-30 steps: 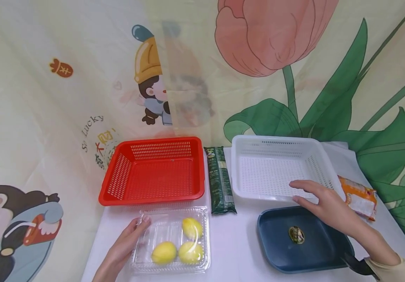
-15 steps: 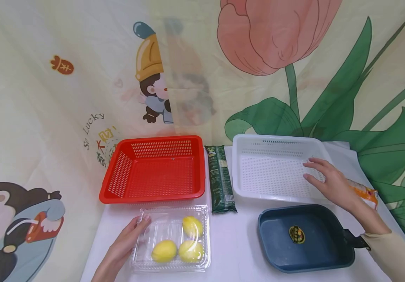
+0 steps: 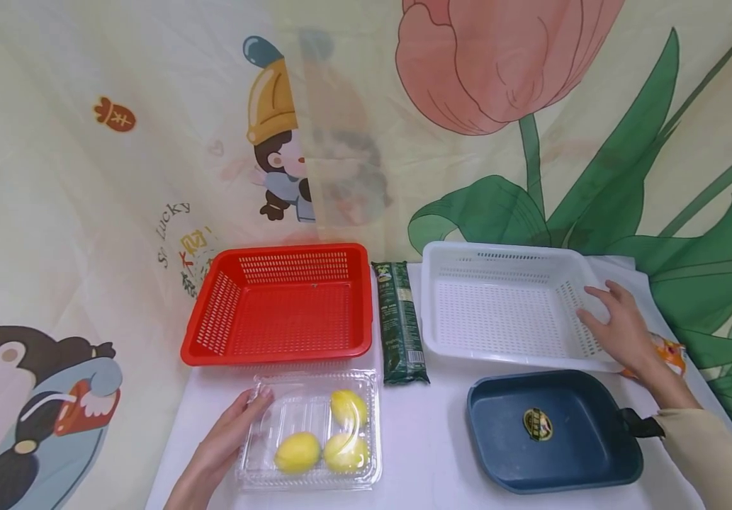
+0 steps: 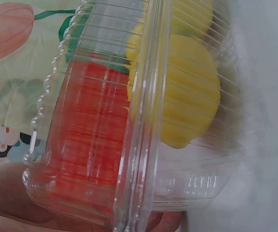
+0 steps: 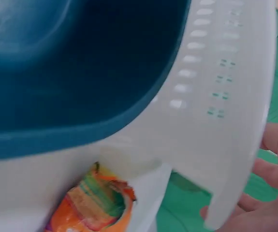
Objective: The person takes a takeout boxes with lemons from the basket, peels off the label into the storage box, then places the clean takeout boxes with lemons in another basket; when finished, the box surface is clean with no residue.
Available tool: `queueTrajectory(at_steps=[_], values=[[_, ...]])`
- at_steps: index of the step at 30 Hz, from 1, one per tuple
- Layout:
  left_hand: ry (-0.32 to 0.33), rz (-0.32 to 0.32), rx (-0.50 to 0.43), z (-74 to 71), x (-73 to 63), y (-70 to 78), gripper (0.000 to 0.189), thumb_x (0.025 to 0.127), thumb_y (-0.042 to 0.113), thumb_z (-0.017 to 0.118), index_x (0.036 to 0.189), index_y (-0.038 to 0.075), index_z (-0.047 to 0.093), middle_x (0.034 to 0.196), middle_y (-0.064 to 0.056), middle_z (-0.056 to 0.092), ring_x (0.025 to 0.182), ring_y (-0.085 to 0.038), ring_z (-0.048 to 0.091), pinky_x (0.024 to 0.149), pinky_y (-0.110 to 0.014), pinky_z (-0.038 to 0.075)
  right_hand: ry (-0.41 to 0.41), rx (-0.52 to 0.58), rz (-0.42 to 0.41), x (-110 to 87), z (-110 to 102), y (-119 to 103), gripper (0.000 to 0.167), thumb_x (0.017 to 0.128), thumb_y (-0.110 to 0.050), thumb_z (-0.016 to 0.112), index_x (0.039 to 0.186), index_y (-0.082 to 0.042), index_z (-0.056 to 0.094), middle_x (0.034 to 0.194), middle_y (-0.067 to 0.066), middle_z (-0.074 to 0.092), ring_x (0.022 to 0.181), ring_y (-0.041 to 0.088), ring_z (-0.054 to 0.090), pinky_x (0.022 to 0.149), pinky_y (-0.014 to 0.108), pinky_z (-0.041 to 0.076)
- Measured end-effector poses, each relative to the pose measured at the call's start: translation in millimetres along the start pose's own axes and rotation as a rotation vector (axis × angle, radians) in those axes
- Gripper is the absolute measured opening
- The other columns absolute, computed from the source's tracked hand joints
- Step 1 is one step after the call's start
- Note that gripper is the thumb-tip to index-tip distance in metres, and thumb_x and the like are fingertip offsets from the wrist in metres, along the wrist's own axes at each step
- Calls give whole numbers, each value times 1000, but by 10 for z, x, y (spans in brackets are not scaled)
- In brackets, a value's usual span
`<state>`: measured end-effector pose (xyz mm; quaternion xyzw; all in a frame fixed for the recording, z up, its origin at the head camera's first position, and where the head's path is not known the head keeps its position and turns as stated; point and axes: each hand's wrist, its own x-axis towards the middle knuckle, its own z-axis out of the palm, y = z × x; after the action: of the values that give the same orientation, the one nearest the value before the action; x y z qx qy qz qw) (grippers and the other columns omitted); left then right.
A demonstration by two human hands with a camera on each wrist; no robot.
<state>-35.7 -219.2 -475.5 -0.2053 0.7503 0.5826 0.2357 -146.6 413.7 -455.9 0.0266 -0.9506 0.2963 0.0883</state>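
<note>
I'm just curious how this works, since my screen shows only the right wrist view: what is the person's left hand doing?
Observer: The left hand is holding the left side of a clear plastic box.
Visitor: Oh! Can you tell what's inside?
Observer: Yes, three yellow lemons show through the lid.
Visitor: And the blue pan I see part of, has it a handle?
Observer: It has: a black handle sticks out at its right end, beside the right sleeve.
</note>
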Motion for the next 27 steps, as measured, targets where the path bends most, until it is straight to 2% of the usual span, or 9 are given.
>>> queueTrajectory(at_steps=[3,9,14,16,18,19,22,24,27], values=[[-7,12,-6,-3,-4,-12,88,98,60,53,158,4,22,164,-25,22,149,-48,27,118,-68,25,-9,-4,34,-12,4,88,56,101,-15,60,144,16,40,156,44,14,137,68,21,102,85,21],[-5,19,-30,0,-9,-11,86,98,59,54,158,6,24,164,-25,23,148,-48,27,118,-66,29,-45,2,79,-28,9,169,61,103,-20,57,148,15,33,156,45,12,136,68,20,104,84,20],[-4,17,-51,6,-32,14,85,99,57,54,158,6,22,164,-25,20,149,-47,23,121,-69,16,-72,23,88,-44,40,197,65,104,-22,55,152,12,27,155,46,13,134,69,22,103,84,21],[-6,28,-63,9,-47,19,83,100,55,54,158,6,22,163,-25,21,149,-47,23,121,-68,15,-78,35,93,-54,54,209,67,105,-23,55,154,10,25,154,46,15,131,67,26,101,84,24],[-4,43,-70,15,-63,24,79,101,53,53,158,6,23,161,-25,24,147,-45,27,120,-67,22,-81,46,94,-64,65,224,68,105,-24,54,155,9,22,153,46,18,127,65,28,99,84,26],[-2,49,-72,17,-70,24,78,102,52,52,157,6,23,160,-25,27,144,-44,31,118,-65,29,-84,52,94,-70,68,231,69,105,-25,54,156,9,21,152,46,19,126,64,29,99,84,26],[10,64,-79,24,-88,23,75,102,50,52,156,6,26,153,-25,34,134,-38,43,105,-51,46,-82,66,87,-82,76,248,67,106,-22,52,157,7,21,152,45,22,127,63,29,101,83,25],[13,68,-87,26,-94,17,72,103,49,53,155,6,28,149,-23,38,127,-33,48,96,-42,50,-76,73,80,-86,81,262,63,106,-19,50,157,6,21,152,45,23,129,64,29,103,83,23],[11,67,-93,26,-94,9,70,103,46,53,155,6,28,149,-22,39,126,-32,50,99,-44,50,-66,76,75,-87,89,275,59,106,-14,47,158,4,22,152,44,25,131,65,30,105,82,22]])
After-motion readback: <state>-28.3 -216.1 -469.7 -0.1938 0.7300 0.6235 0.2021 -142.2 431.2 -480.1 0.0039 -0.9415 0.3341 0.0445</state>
